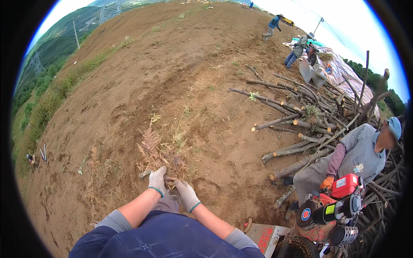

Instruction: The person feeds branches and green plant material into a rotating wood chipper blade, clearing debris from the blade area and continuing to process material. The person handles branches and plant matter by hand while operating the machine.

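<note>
Low in front of my body, both hands wear pale knit work gloves with green cuff edges. My left hand is closed round the base of a loose bundle of fern fronds, reddish-brown and dry, with some greener stems. Close beside it on the right, my right hand grips the lower end of the same bundle, its fingertips partly hidden. The fronds point away from me over the bare soil. A short pale cut stick shows just left of my left hand.
Cut branches lie piled on the right. A person with an orange glove sits by a red engine-driven machine, a metal chute at its front. Farther off, another person bends near a grey metal hopper and striped sheeting.
</note>
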